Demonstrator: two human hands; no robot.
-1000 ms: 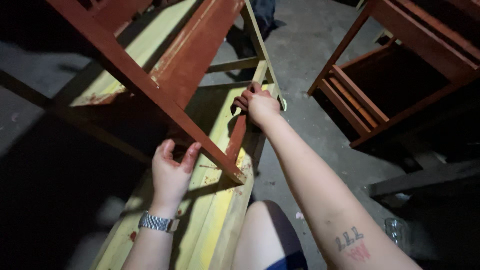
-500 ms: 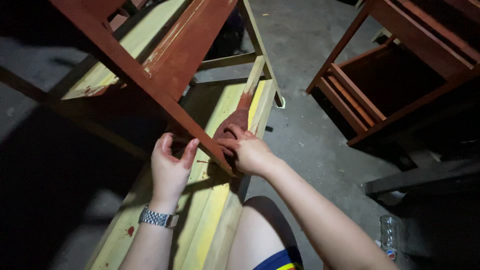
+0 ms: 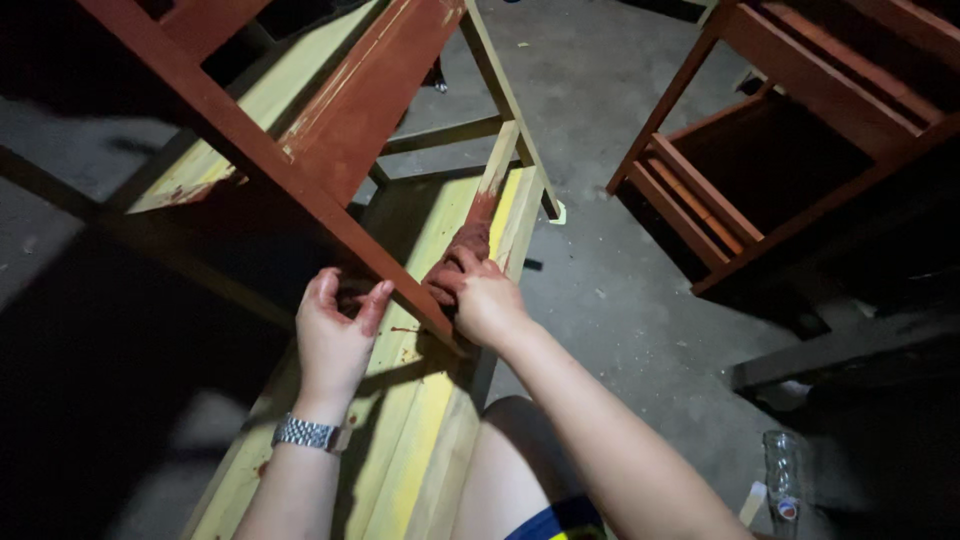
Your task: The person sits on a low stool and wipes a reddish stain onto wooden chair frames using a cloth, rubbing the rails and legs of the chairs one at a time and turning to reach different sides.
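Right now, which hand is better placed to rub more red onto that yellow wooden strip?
Probably the right hand. It already presses a red-stained cloth against the yellow rail, where the red stain ends. The left hand is busy on the red bar, fingers at its edge, and holds no cloth.

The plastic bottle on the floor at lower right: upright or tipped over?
Upright. The plastic bottle stands on the concrete floor, its neck pointing up.

Right hand [image 3: 487,298] fingertips hidden behind red-brown beam [image 3: 300,175]; whatever it presses, possibly cloth, too dim to tell. Left hand [image 3: 335,335] palm unseen. Red frame [image 3: 790,150] cut off at upper right edge. Bottle [image 3: 783,480] clipped at bottom edge.
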